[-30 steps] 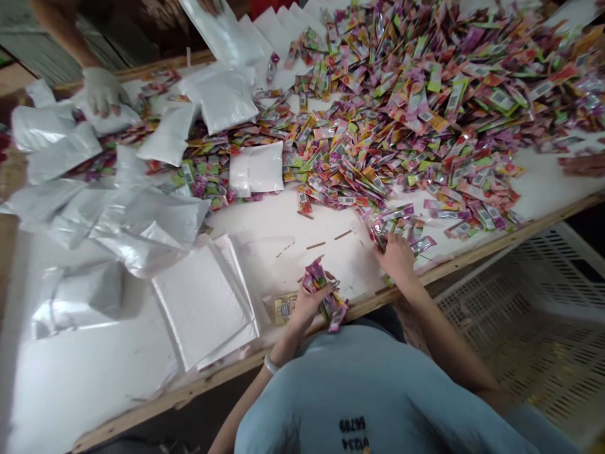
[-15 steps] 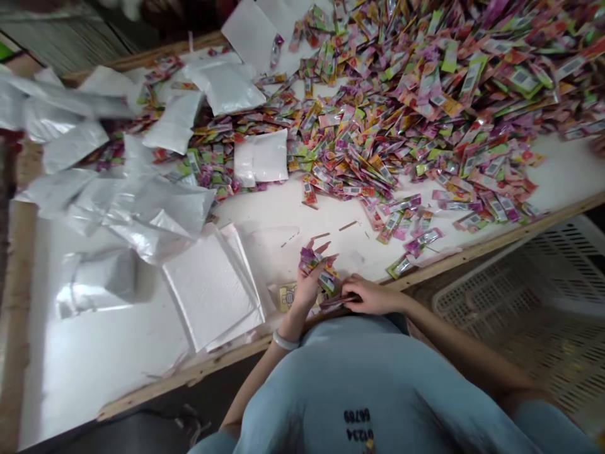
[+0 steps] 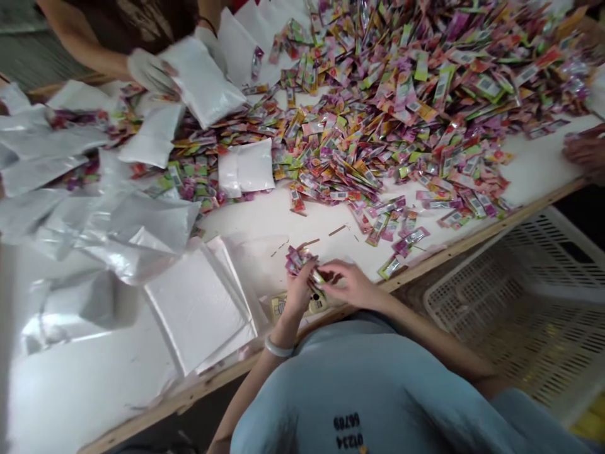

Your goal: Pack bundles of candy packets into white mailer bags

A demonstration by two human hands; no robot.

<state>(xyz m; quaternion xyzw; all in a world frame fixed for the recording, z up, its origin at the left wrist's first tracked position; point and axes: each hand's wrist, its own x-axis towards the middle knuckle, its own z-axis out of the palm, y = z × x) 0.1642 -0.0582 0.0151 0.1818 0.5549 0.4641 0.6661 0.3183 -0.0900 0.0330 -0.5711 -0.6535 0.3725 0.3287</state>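
A small bunch of colourful printed sachets [image 3: 296, 260] sits in my left hand [image 3: 299, 291], its fingers and thumb closed around them above the front edge of the table. My right hand [image 3: 352, 287] reaches in from the right, its fingertips closing on the near right side of the same bunch. Just beneath my hands, a yellowish printed item [image 3: 278, 306] lies at the table edge, partly covered. Left of my left hand rests a stack of flat white padded mailers [image 3: 196, 306].
A heap of loose sachets [image 3: 359, 132] covers the table's far side. Filled white pouches [image 3: 127, 221] lie at left. Across the table, a co-worker's gloved hands hold a white pouch [image 3: 205, 82]. Another person's hand [image 3: 586, 151] is at far right. A plastic crate [image 3: 529, 252] stands below right.
My right hand has risen from the table edge to the bunch in my left hand. A co-worker's gloved hands have appeared and taken hold of a white pouch. The view has shifted slightly.
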